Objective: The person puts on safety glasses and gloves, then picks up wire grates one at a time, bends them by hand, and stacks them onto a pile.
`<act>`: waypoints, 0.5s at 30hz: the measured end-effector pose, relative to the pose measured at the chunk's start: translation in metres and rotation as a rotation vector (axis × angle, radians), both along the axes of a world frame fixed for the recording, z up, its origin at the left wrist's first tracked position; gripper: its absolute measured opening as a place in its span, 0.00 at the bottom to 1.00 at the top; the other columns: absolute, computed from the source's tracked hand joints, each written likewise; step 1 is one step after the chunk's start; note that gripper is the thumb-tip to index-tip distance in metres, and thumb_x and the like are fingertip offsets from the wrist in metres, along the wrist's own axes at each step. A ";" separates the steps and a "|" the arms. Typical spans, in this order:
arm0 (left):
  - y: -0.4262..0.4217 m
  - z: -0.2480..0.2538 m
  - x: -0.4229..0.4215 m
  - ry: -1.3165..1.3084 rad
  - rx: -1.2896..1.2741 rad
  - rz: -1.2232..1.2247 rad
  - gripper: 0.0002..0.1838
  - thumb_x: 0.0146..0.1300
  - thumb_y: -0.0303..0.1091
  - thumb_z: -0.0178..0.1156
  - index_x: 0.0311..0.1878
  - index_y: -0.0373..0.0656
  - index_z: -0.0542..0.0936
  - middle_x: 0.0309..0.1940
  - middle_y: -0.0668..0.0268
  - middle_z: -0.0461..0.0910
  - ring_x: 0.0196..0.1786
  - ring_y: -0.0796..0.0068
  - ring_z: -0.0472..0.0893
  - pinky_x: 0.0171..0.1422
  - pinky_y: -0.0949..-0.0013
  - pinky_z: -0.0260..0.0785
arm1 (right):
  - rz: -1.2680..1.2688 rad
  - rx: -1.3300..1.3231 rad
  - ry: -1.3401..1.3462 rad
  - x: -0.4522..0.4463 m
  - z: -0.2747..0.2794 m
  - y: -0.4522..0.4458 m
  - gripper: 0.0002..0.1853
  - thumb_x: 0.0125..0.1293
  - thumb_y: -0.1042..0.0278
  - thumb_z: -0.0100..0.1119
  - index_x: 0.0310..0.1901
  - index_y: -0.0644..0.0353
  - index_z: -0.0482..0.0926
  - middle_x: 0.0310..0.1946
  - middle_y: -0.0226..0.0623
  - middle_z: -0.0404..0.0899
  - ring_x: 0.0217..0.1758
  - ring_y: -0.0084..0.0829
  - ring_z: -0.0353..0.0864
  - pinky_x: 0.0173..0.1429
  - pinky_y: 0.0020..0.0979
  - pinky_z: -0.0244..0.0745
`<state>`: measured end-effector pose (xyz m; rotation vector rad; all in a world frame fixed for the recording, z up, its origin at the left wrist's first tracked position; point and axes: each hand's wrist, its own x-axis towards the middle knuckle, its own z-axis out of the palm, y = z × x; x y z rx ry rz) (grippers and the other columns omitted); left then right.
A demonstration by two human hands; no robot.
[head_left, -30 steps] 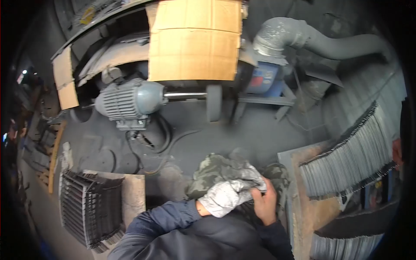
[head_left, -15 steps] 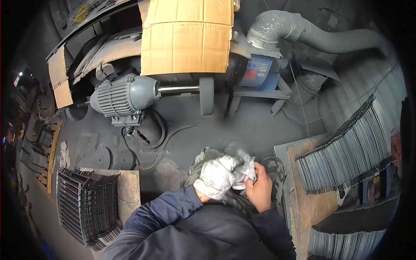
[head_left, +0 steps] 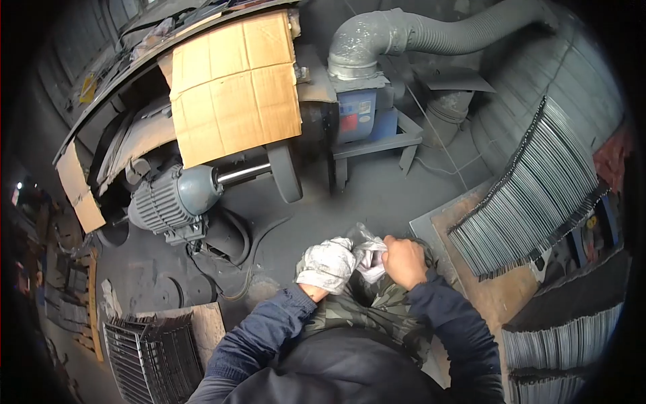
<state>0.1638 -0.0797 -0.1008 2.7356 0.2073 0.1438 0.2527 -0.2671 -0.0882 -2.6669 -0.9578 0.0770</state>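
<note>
My left hand (head_left: 326,266) wears a grey-stained white work glove, its fingers curled in toward a second white glove (head_left: 370,261). My bare right hand (head_left: 405,261) pinches the edge of that second glove, its thumb and fingers closed on the cloth. The loose glove hangs between both hands above my lap, its greyish end pointing away from me. Camouflage trousers (head_left: 363,316) show just below. The gloved fingertips of my left hand are partly hidden by the cloth.
Ahead on the left stands an electric motor (head_left: 176,200) with a shaft and wheel (head_left: 285,174) under a cardboard sheet (head_left: 235,94). A blue blower (head_left: 356,114) with a grey duct (head_left: 447,37) is beyond. Stacked dark metal strips (head_left: 531,195) flank me right, more (head_left: 151,357) left.
My view has turned to the right and tilted. Both hands have moved forward from my body, still together at the loose glove. My right hand now shows its back, knuckles up.
</note>
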 end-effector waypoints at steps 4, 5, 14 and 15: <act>0.010 0.000 0.010 -0.057 0.133 0.006 0.17 0.67 0.51 0.63 0.37 0.47 0.87 0.33 0.54 0.87 0.40 0.49 0.87 0.45 0.50 0.79 | 0.160 -0.039 0.072 0.008 0.001 0.002 0.15 0.66 0.69 0.59 0.52 0.62 0.77 0.32 0.52 0.86 0.37 0.52 0.88 0.44 0.49 0.81; 0.012 0.009 0.014 0.022 0.094 0.066 0.17 0.67 0.51 0.62 0.38 0.46 0.87 0.33 0.53 0.88 0.40 0.48 0.88 0.46 0.49 0.80 | 0.268 -0.053 -0.037 0.007 0.001 0.001 0.16 0.66 0.70 0.58 0.55 0.60 0.76 0.32 0.50 0.86 0.37 0.50 0.88 0.45 0.48 0.81; 0.012 0.025 0.026 0.045 -0.029 0.070 0.25 0.73 0.57 0.55 0.42 0.42 0.87 0.38 0.46 0.87 0.44 0.41 0.86 0.51 0.46 0.78 | 0.540 0.084 -0.351 0.020 -0.025 -0.010 0.20 0.67 0.72 0.55 0.61 0.53 0.76 0.35 0.40 0.82 0.39 0.43 0.85 0.48 0.42 0.80; 0.013 0.026 0.026 0.052 -0.031 0.078 0.26 0.73 0.57 0.55 0.42 0.42 0.87 0.38 0.46 0.87 0.45 0.41 0.86 0.51 0.46 0.78 | 0.549 0.068 -0.349 0.019 -0.024 -0.011 0.19 0.67 0.72 0.55 0.60 0.53 0.76 0.35 0.40 0.82 0.40 0.43 0.86 0.48 0.43 0.80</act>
